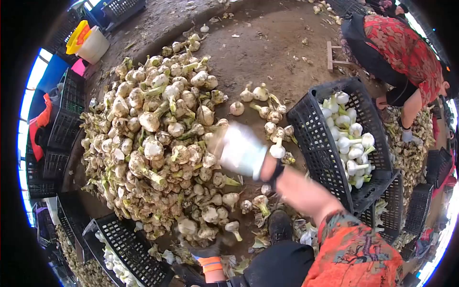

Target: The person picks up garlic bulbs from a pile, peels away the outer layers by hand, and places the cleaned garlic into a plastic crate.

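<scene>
My right hand (239, 149), in a white glove smeared by motion, reaches over the right edge of a large heap of garlic bulbs (154, 149). The bulbs are soil-stained, with cut stalks. My left hand (206, 252), in a dark glove with an orange cuff, is low by the front of the heap. Its fingers blend into the shadow beside a blurred garlic bulb (187, 226). A cleaner white garlic bulb (277, 150) lies just right of my right hand. Further right, a black crate (319, 143) holds peeled white garlic bulbs (355, 138).
Another person (401, 52) in a red patterned top bends over at the upper right, near a second garlic heap (416, 148). A black crate (129, 244) with white bulbs stands at lower left. A white bucket (93, 46) is at upper left. Peelings litter the ground by my shoe (280, 226).
</scene>
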